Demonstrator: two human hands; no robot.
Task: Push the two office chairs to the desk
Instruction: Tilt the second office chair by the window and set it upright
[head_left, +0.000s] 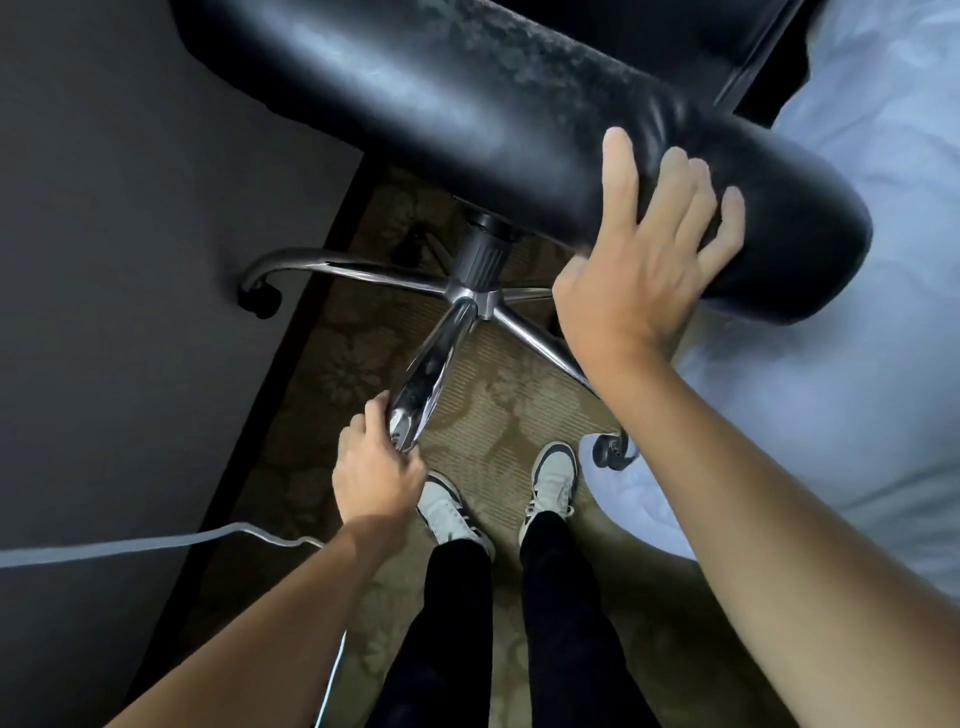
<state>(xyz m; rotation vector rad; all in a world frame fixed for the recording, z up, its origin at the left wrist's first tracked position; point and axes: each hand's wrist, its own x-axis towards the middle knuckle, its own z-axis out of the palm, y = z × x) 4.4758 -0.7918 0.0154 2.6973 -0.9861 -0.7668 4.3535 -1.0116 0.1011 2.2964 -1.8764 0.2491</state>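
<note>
A patterned carpet (488, 395) runs between a dark worktop (130, 234) on the left and a white bed (857, 364) on the right. The right hand (649, 260) lies spread on the black chair (467, 104) back. The left hand (376, 467) grips a chrome leg (431, 364). The chair fills the gap

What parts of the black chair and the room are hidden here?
Head view, the only one:
- Black leather office chair: its top is cut off by the upper edge.
- Chrome star base: the far legs hide under the padding; the left hand covers the near leg's tip.
- Second chair and desk: not clearly in view.
- Right hand: palm unseen.
</note>
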